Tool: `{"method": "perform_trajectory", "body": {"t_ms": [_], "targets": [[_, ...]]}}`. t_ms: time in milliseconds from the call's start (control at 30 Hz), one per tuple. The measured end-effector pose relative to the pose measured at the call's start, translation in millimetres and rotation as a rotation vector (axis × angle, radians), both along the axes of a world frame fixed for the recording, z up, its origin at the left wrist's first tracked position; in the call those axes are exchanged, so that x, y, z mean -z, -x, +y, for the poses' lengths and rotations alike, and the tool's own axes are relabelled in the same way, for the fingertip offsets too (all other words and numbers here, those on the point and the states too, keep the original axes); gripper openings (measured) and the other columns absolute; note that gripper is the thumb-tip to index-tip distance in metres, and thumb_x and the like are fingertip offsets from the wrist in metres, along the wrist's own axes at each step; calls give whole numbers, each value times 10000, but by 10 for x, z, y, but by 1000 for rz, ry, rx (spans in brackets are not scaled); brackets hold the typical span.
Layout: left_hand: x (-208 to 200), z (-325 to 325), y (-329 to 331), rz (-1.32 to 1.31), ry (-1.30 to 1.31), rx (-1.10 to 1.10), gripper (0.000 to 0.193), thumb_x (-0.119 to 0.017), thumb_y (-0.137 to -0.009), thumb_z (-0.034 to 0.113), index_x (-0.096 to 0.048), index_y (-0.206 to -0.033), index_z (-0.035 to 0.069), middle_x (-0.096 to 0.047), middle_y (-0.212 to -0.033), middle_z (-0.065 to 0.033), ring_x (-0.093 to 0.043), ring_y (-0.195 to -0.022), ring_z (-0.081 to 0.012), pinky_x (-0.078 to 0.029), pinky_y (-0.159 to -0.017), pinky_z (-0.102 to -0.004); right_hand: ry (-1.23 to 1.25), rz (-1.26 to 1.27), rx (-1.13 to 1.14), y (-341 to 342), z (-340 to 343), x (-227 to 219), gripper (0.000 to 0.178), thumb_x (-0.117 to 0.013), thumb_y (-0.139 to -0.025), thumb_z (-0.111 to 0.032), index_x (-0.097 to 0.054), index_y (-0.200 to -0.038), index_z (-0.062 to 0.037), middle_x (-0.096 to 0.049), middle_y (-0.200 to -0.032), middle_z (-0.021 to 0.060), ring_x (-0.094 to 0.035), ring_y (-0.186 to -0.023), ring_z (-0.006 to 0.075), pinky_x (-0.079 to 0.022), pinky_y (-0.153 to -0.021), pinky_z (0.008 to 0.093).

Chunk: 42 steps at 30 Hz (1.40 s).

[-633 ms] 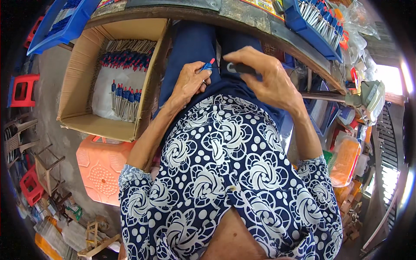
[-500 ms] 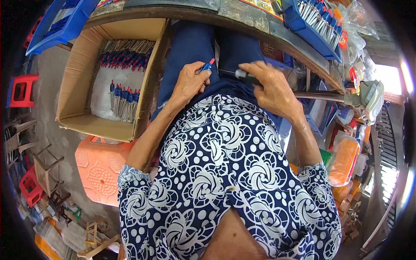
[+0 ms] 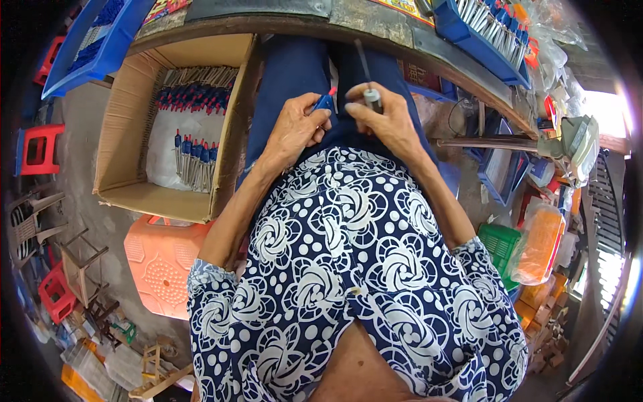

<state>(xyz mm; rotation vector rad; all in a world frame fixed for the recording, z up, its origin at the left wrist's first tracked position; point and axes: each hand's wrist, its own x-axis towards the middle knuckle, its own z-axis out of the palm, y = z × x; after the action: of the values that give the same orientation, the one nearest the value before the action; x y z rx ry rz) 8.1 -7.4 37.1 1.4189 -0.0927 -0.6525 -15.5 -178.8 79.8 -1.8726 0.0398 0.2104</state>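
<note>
Above my lap, my left hand (image 3: pixel 295 127) is closed around a small blue piece with a red tip (image 3: pixel 325 102); its lower end is hidden in my fingers. To the right of it my right hand (image 3: pixel 388 124) grips a screwdriver (image 3: pixel 372 99) by its dark, pale-collared handle. The thin shaft points up and away, toward the table edge, slightly blurred. Piece and screwdriver are apart. By my left thigh stands an open cardboard box (image 3: pixel 107 144). Inside lie rows of metal-shafted pieces (image 3: pixel 195 161) with blue bodies and red tips.
A wooden table edge (image 3: pixel 288 25) runs across the far side. On it sit a blue tray (image 3: pixel 77 67) at the left and another blue bin (image 3: pixel 462 37) with similar pieces at the right. An orange stool (image 3: pixel 167 268) stands beside me; a lamp-like fixture (image 3: pixel 576 147) is at the right.
My right hand has drawn in closer to the left. The screwdriver has swung from pointing left at the blue piece to pointing up and away. My left hand keeps its hold.
</note>
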Motion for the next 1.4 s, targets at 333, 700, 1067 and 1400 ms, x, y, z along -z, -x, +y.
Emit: {"method": "perform_trajectory", "body": {"t_ms": [333,700,1067,1400], "targets": [[2,-59,42,-71,-44,-37,156,-502,-798,76,-543,-924,-6,-554,-664,-26,-458,-482,-49,-324,-392,-173,184,-272,-14,-30,166,285,152,-591,-782,-70,-570,-901,22,-572,-703,27,-503,-643,62,-423,-577,212],[-41,-125,57,-234,-207,-45,178,-466,-806,88,-548,-900,-39,-520,-620,-29,-447,-482,-74,-332,-419,-228,431,-555,-38,-60,184,321,188,-584,-709,-17,-524,-886,10,-578,-728,190,-595,-669,327,-464,-583,342],[-32,-146,54,-410,-298,-30,218,-461,-800,106,-531,-941,-44,-564,-718,-236,-566,-702,-388,-421,-632,-415,284,-313,74,-47,147,321,151,-548,-710,-82,-511,-787,43,-545,-642,228,-569,-621,365,-436,-560,391],[18,113,-59,51,181,0,179,-465,-847,81,-508,-997,-7,-548,-713,-48,-443,-512,-69,-330,-414,-174,328,-422,259,-465,-219,112,123,-557,-751,-106,-558,-691,1,-517,-541,33,-477,-497,81,-376,-460,243]]}}
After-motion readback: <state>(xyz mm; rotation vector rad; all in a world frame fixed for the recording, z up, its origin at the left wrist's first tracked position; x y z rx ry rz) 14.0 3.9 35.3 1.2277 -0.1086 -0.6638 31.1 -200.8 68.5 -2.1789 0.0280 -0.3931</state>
